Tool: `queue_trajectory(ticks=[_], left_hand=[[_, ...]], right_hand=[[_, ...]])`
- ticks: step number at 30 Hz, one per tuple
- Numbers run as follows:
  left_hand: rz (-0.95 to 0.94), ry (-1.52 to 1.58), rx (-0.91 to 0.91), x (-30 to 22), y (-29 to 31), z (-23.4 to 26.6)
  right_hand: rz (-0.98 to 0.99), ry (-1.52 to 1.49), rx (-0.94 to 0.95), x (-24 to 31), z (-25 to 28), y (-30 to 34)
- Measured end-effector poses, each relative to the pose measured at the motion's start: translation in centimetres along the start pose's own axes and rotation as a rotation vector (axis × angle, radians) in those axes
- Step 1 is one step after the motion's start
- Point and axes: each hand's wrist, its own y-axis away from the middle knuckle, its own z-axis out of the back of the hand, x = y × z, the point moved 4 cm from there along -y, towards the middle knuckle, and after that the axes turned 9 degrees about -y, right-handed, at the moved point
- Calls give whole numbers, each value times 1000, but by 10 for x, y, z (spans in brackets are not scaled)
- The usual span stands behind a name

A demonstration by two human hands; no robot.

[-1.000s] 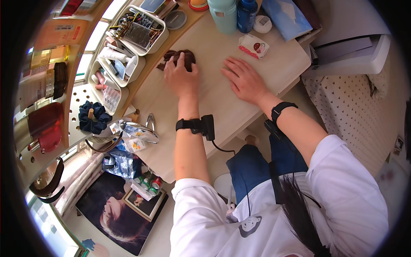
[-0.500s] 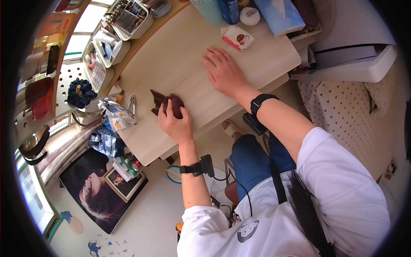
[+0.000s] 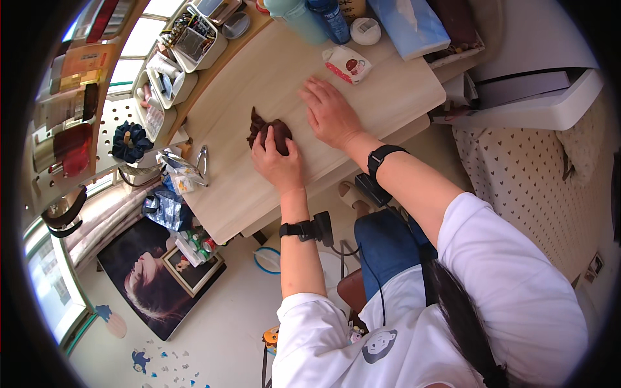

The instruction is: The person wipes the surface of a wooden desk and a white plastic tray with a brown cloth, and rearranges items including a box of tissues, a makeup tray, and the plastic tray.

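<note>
On the pale wooden desk point(image 3: 226, 187), a dark brown, rounded bundle point(image 3: 283, 134) lies with crumpled, pointed ends like gathered cloth; its exact kind cannot be made out. My left hand point(image 3: 278, 163) rests on its near side, fingers curled over it and thumb along its right. To the right of the bundle and apart from it, my right hand point(image 3: 331, 111) is palm down over the desk, holding nothing. Its fingers are stretched out and slightly blurred at the tips. A small white and red packet point(image 3: 347, 63) sits just beyond those fingertips.
A blue tissue pack point(image 3: 411, 29), a round white container point(image 3: 365, 31) and a blue bottle point(image 3: 328, 21) stand at the desk's back. White bins point(image 3: 171, 87) of small items line the left side. A dark scrunchie point(image 3: 130, 141) hangs at left. A metal clip-like object point(image 3: 203, 163) lies near the left edge.
My left hand and the brown bundle have moved right and away from me across the desk, closer to my right hand. The whole view has shifted slightly; my right hand stays near the packet.
</note>
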Motion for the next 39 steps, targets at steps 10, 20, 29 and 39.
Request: queue_trajectory(ticks=[10,20,29,39], left_hand=[[4,-22,73,-26,13,4],[3,39,177,-86,-23,-23],[-360,209,348,-202,-26,-30],[-194,185,324,-234,0,-17]], right_hand=[[55,89,-56,0,58,-5],[-106,152,27,-22,111,19],[-167,213,-103,-28,175,64],[-184,210,-64,-31,214,74]])
